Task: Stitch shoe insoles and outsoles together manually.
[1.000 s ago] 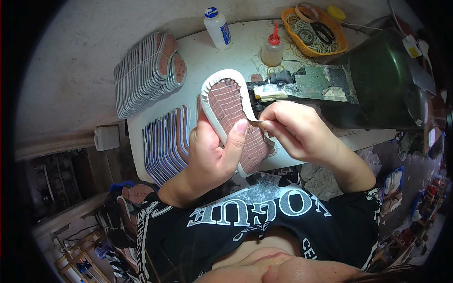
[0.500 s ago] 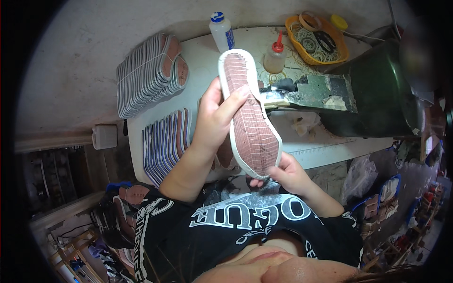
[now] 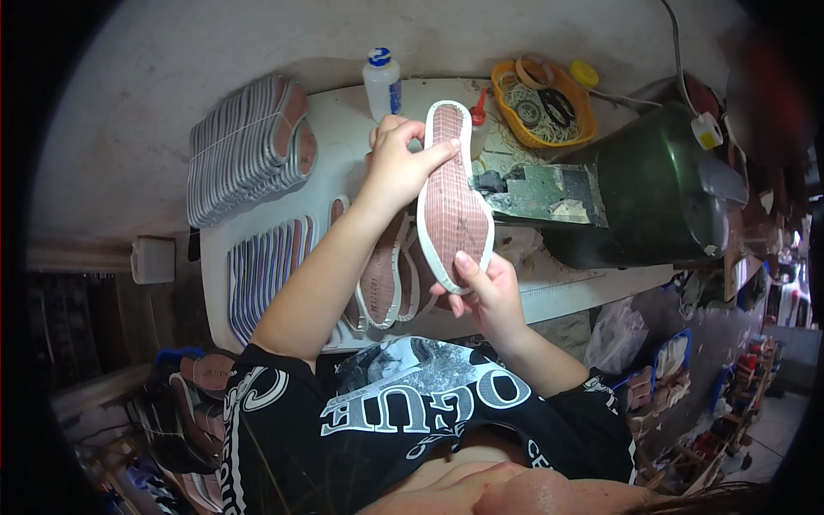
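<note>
Over the table I hold up a shoe insole (image 3: 455, 202) with a pinkish-brown, line-stitched face and a white rim. Its narrow end points away from me and its wide end points toward me. My left hand (image 3: 399, 163) is at the left edge of the narrow half, thumb lying on the face and other fingers bent, partly beside the rim. My right hand (image 3: 491, 296) pinches the wide end, thumb on the face and fingertips showing below the rim. More loose insoles (image 3: 379, 287) lie under my left forearm, partly hidden.
A tied stack of insoles (image 3: 245, 150) and a leaning row of insoles (image 3: 266, 275) stand left. Further back are a white bottle (image 3: 382, 90), a red-tipped bottle (image 3: 478, 129) and a yellow basket (image 3: 549, 133) of bands. A dark green machine (image 3: 652, 197) fills the right.
The view has shifted, and the insole stands a little more upright. My left fingers have come out from behind it on the left. My right thumb has moved onto the wide end's face.
</note>
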Available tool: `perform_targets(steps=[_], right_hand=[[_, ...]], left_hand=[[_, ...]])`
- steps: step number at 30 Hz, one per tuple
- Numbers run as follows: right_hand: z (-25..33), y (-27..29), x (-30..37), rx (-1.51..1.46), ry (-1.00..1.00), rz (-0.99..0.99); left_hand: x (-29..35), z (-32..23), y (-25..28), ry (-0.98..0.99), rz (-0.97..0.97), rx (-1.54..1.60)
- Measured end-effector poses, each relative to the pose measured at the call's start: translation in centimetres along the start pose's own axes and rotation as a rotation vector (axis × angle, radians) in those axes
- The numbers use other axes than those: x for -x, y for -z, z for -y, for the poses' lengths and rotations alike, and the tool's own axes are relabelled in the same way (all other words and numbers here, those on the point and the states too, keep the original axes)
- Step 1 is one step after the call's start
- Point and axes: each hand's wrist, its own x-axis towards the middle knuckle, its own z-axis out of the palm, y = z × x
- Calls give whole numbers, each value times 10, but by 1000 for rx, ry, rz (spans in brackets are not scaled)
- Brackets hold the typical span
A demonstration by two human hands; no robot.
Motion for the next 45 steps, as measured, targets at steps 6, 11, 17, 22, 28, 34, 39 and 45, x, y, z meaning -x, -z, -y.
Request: perform_targets(steps=[6, 11, 17, 22, 28, 34, 39, 45], right_hand=[[16, -37, 10, 363, 43, 213], [-13, -38, -10, 366, -330, 176], [-6, 3, 13, 634, -175, 273], [20, 5, 6, 299, -95, 244], [106, -4, 53, 977, -144, 191], [176, 6, 105, 1045, 55, 105], [133, -2, 83, 884, 140, 588], [-17, -24, -6, -126, -37, 654]], left_hand=[[38, -25, 68, 276, 37, 735], [97, 42, 141, -23, -117, -193], [187, 120, 234, 730, -260, -960], [207, 163, 257, 795, -140, -547], [212, 157, 278, 776, -288, -334], [211, 49, 268, 578, -478, -454], [179, -30, 224, 202, -72, 677], [122, -53, 113, 278, 221, 995]])
